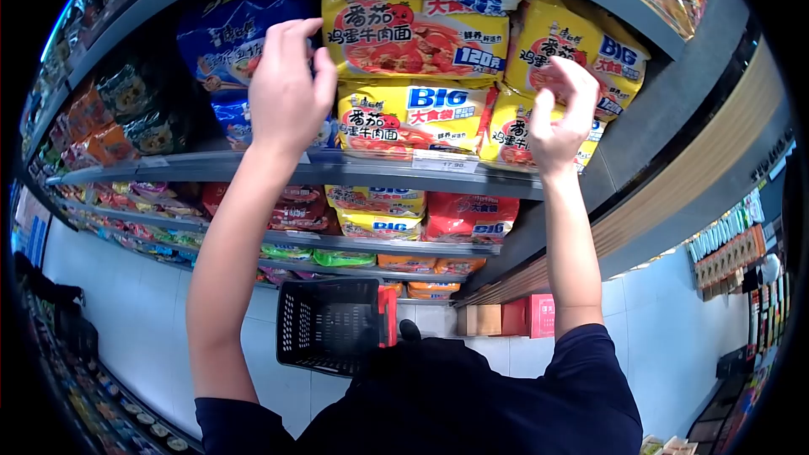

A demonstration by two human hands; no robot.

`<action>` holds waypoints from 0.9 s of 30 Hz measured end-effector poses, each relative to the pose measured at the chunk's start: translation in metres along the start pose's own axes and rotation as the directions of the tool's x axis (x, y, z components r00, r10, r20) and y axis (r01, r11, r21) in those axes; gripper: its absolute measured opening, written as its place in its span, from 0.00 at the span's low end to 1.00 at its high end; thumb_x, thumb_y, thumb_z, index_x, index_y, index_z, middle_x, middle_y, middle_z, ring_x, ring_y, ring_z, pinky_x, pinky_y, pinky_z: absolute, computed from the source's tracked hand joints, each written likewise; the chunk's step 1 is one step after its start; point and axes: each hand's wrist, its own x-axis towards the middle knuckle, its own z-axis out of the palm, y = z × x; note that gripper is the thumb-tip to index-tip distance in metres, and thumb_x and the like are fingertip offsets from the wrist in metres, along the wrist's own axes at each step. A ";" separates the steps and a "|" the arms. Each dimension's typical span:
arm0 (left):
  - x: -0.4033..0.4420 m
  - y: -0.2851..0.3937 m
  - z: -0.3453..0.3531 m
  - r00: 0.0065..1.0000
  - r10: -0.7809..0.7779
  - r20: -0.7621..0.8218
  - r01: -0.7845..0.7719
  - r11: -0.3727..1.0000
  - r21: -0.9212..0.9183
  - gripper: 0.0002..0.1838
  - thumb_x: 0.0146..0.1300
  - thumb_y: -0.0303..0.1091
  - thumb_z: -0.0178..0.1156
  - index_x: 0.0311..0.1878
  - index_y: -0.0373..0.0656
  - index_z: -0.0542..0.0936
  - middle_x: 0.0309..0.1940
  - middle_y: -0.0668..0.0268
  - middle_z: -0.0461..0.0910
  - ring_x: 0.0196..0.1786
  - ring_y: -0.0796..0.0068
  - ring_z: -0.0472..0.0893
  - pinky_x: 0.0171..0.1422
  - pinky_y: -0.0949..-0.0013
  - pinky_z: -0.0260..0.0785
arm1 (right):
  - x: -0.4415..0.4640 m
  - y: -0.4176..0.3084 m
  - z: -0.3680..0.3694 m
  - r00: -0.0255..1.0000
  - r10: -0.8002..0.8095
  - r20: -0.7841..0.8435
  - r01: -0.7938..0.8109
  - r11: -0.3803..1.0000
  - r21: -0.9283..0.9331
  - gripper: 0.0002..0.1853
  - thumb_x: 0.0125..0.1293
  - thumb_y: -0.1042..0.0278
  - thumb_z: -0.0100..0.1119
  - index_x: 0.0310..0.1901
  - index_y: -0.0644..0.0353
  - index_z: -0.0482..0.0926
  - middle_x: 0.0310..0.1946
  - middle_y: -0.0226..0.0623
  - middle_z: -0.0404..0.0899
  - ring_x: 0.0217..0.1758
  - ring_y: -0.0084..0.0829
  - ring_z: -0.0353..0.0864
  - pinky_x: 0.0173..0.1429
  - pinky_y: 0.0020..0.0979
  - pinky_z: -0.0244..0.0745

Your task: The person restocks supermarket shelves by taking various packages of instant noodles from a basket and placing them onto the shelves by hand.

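My left hand (291, 88) is raised at the left edge of the upper yellow instant noodle pack (413, 29), its fingertips close to that edge. I cannot tell whether they touch it. Its thumb stands apart from the bent fingers and nothing is held. My right hand (563, 118) is in front of the yellow noodle packs on the right (619, 63), fingers curved and thumb apart, with nothing in it. Below the upper pack lies another yellow noodle pack (413, 118). Behind my left hand, blue noodle packs (227, 34) are partly hidden.
The shelf edge (396, 167) carries a price tag (445, 162). Lower shelves hold red noodle packs (472, 216) and other bags. A black shopping basket (324, 320) with a red part stands below. Red boxes (539, 316) sit on the floor near a wood-faced shelf end (666, 177).
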 end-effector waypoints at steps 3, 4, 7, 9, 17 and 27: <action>-0.004 0.005 0.011 1.000 -0.021 -0.010 0.022 0.996 0.090 0.20 0.64 0.28 0.57 0.59 0.33 0.71 0.56 0.51 0.71 0.53 0.59 0.78 0.54 0.65 0.75 | 0.007 -0.026 0.020 0.964 0.240 0.114 -0.252 0.963 0.099 0.22 0.60 0.79 0.57 0.57 0.64 0.74 0.53 0.47 0.73 0.52 0.38 0.79 0.54 0.32 0.78; -0.008 0.007 0.014 0.999 -0.042 0.012 0.042 0.998 0.046 0.24 0.65 0.29 0.57 0.63 0.32 0.68 0.62 0.47 0.66 0.60 0.54 0.74 0.61 0.62 0.72 | 0.008 -0.027 0.026 0.940 0.311 0.137 -0.331 0.929 0.165 0.23 0.60 0.78 0.58 0.59 0.64 0.72 0.54 0.48 0.73 0.54 0.39 0.78 0.56 0.32 0.78; -0.023 0.014 0.032 0.995 -0.081 0.052 0.083 0.996 -0.037 0.33 0.62 0.30 0.59 0.67 0.29 0.60 0.64 0.41 0.62 0.67 0.45 0.67 0.71 0.53 0.62 | 0.012 -0.042 0.034 0.767 0.553 0.327 -0.635 0.728 0.259 0.29 0.63 0.72 0.60 0.66 0.65 0.66 0.59 0.50 0.73 0.61 0.36 0.76 0.63 0.35 0.74; -0.025 0.021 0.037 0.992 -0.121 0.039 0.125 0.983 -0.136 0.36 0.64 0.31 0.60 0.72 0.31 0.56 0.68 0.46 0.59 0.72 0.51 0.61 0.75 0.58 0.54 | 0.005 -0.040 0.042 0.855 0.456 0.248 -0.516 0.801 0.303 0.31 0.62 0.71 0.61 0.67 0.65 0.66 0.59 0.50 0.74 0.61 0.36 0.77 0.65 0.35 0.72; -0.041 0.027 0.024 0.941 -0.338 -0.002 0.298 0.832 -0.468 0.38 0.62 0.29 0.60 0.73 0.36 0.55 0.65 0.52 0.60 0.70 0.57 0.62 0.74 0.58 0.55 | -0.006 -0.051 0.037 0.851 0.497 0.171 -0.479 0.598 0.643 0.34 0.63 0.73 0.64 0.68 0.63 0.59 0.63 0.45 0.67 0.65 0.36 0.70 0.70 0.37 0.65; -0.080 0.049 -0.006 0.844 -0.476 0.246 0.470 0.435 -0.768 0.51 0.60 0.38 0.69 0.77 0.41 0.44 0.73 0.50 0.46 0.76 0.57 0.54 0.77 0.48 0.52 | -0.051 -0.064 0.022 0.854 0.469 0.224 -0.514 0.697 0.501 0.36 0.59 0.61 0.71 0.64 0.63 0.63 0.57 0.39 0.71 0.60 0.32 0.71 0.65 0.35 0.67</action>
